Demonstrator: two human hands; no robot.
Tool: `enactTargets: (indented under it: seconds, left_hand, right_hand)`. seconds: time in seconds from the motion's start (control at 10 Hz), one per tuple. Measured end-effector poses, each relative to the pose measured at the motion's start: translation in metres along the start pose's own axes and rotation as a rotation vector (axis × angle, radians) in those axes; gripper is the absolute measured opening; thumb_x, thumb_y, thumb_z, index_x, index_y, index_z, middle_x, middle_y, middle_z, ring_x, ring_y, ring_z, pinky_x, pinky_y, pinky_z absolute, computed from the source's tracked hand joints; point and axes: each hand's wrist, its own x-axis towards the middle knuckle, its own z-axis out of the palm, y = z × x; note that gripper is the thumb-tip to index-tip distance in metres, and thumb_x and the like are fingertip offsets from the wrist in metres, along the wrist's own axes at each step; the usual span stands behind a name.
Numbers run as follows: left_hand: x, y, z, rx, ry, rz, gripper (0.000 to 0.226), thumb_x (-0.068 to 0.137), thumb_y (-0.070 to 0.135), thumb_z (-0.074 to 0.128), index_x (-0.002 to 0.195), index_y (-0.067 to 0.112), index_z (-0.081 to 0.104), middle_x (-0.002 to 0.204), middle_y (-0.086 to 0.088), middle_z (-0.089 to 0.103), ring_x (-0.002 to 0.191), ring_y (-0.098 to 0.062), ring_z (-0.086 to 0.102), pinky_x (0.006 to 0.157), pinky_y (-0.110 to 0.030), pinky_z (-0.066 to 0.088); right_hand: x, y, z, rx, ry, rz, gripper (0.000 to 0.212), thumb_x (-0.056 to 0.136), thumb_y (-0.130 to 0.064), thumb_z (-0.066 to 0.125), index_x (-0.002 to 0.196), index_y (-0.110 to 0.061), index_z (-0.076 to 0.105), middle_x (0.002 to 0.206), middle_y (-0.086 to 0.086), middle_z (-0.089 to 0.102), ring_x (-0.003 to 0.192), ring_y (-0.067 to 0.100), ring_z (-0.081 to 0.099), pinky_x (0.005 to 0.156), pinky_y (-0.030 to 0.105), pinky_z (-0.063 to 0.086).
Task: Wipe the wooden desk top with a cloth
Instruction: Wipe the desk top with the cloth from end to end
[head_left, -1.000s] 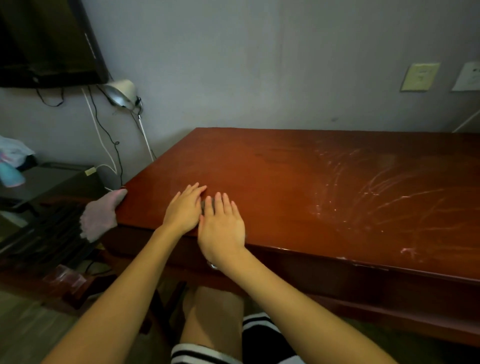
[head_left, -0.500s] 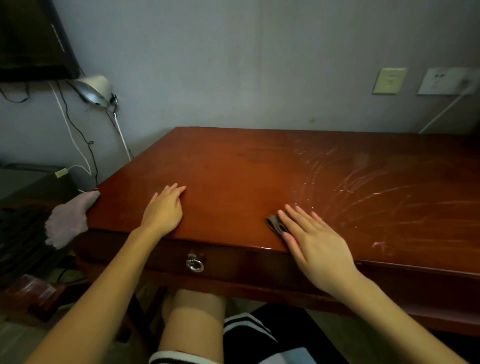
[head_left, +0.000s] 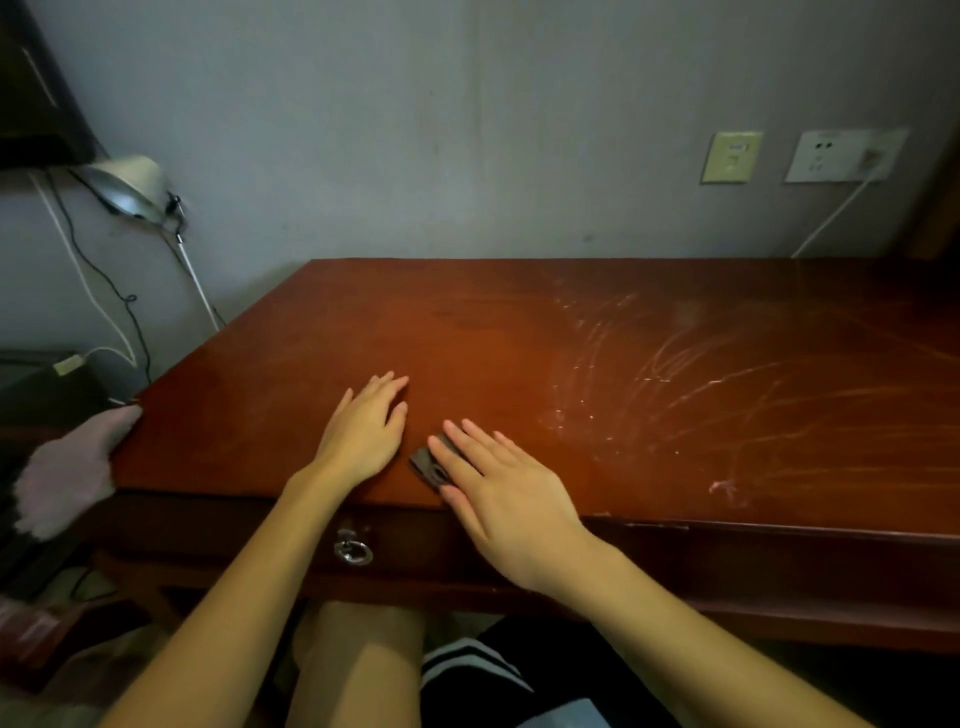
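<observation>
Tracking one small dark grey-brown folded cloth: lies flat on the red-brown polished wooden bench, just inside the front edge, between the two hands. Mostly covered by the right hand, with only its left corner showing. Right fingers straight and slightly spread, pressing down on the cloth, not curled round it. Left hand just beside, palm down on bare wood, fingers straight and close together, holding nothing. Probably thin, soft, light and limp; likely to bunch or slip out from under a palm on polished wood. Best held by flat pressure over its middle, fingers spread to pin the edges; for lifting, pinch the exposed corner. No fragility concern. Pale chalky streaks across the right half of the bench, well apart from the cloth, so probably most of the wiping not yet done. Count: two hands, one dark cloth, one pale pink fuzzy fabric item touching the left bench corner, one metal ring pull on the drawer front, one silver lamp head, two wall plates.
</observation>
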Motion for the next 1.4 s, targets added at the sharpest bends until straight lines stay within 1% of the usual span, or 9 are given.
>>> enactTargets:
  seconds: [0.1,0.2,0.3,0.4,0.6,0.9,1.1,1.3,1.4]
  left_hand:
    - [-0.001,0.002,-0.001,0.035,-0.019,-0.002,0.044,0.103,0.025,0.032,0.148,0.022,0.033,0.158,0.001,0.023,0.147,-0.014,0.013,0.118,-0.034,0.006]
    - [-0.002,0.004,-0.003,0.047,-0.032,-0.007,0.045,0.104,0.027,0.029,0.149,0.023,0.031,0.158,0.002,0.021,0.147,-0.013,0.012,0.118,-0.034,0.005]
    - [-0.003,0.005,-0.004,0.055,-0.035,-0.012,0.045,0.104,0.027,0.029,0.149,0.023,0.03,0.158,0.002,0.021,0.147,-0.013,0.012,0.118,-0.034,0.005]
    - [-0.003,0.006,-0.003,0.066,-0.033,-0.013,0.045,0.104,0.027,0.028,0.149,0.023,0.03,0.158,0.002,0.021,0.147,-0.013,0.013,0.118,-0.034,0.006]
    - [-0.004,0.007,-0.004,0.062,-0.024,-0.011,0.045,0.104,0.026,0.029,0.149,0.022,0.031,0.158,0.002,0.022,0.147,-0.013,0.013,0.118,-0.034,0.006]
    - [-0.004,0.005,-0.004,0.045,-0.025,-0.008,0.045,0.103,0.026,0.031,0.148,0.022,0.032,0.158,0.002,0.022,0.147,-0.013,0.013,0.117,-0.033,0.007]
    - [-0.005,0.006,-0.004,0.057,-0.03,-0.009,0.045,0.104,0.027,0.029,0.149,0.023,0.031,0.158,0.003,0.022,0.146,-0.013,0.013,0.118,-0.033,0.006]
    - [-0.004,0.007,-0.004,0.068,-0.028,-0.021,0.045,0.104,0.027,0.029,0.149,0.023,0.03,0.158,0.003,0.021,0.147,-0.013,0.013,0.118,-0.034,0.006]
    - [-0.005,0.008,-0.005,0.064,-0.028,-0.018,0.045,0.104,0.027,0.029,0.149,0.023,0.031,0.158,0.003,0.022,0.146,-0.012,0.013,0.118,-0.034,0.006]
  right_hand:
    - [-0.025,0.019,-0.005,-0.041,0.037,0.061,0.05,0.098,-0.04,0.029,0.139,-0.021,0.049,0.143,-0.001,0.049,0.134,0.015,0.043,0.11,0.034,0.029]
    - [-0.047,0.044,-0.015,-0.05,0.018,0.137,0.052,0.098,-0.043,0.024,0.143,-0.024,0.043,0.148,-0.004,0.041,0.139,0.011,0.034,0.116,0.028,0.02]
    - [-0.052,0.064,-0.027,-0.022,-0.047,0.195,0.067,0.091,-0.053,0.0,0.15,-0.03,0.021,0.156,-0.011,0.016,0.142,0.003,0.005,0.116,0.023,-0.002]
    - [-0.039,0.075,-0.027,-0.03,-0.084,0.25,0.06,0.097,-0.05,0.0,0.152,-0.031,0.01,0.159,-0.011,0.004,0.144,0.003,-0.004,0.114,0.022,-0.008]
    - [0.029,0.057,-0.008,0.015,-0.177,0.366,0.056,0.103,-0.043,0.016,0.153,-0.021,0.007,0.161,0.001,0.001,0.148,0.017,-0.003,0.118,0.032,-0.002]
    - [0.009,0.017,-0.009,0.068,-0.167,0.085,0.053,0.103,-0.041,0.016,0.153,-0.026,0.006,0.161,-0.005,0.0,0.147,0.011,-0.005,0.116,0.027,-0.007]
    - [-0.033,0.069,-0.029,-0.06,-0.178,0.248,0.079,0.08,-0.055,-0.014,0.152,-0.03,0.004,0.159,-0.012,0.0,0.146,0.005,-0.006,0.113,0.027,-0.016]
    - [0.013,0.101,-0.017,-0.038,-0.221,0.445,0.055,0.103,-0.042,0.014,0.153,-0.022,0.005,0.161,-0.001,0.0,0.148,0.015,-0.003,0.118,0.034,-0.006]
    - [0.054,0.094,-0.005,0.012,-0.248,0.49,0.059,0.103,-0.045,0.016,0.154,-0.018,0.003,0.161,0.005,-0.004,0.148,0.02,-0.006,0.119,0.035,-0.002]
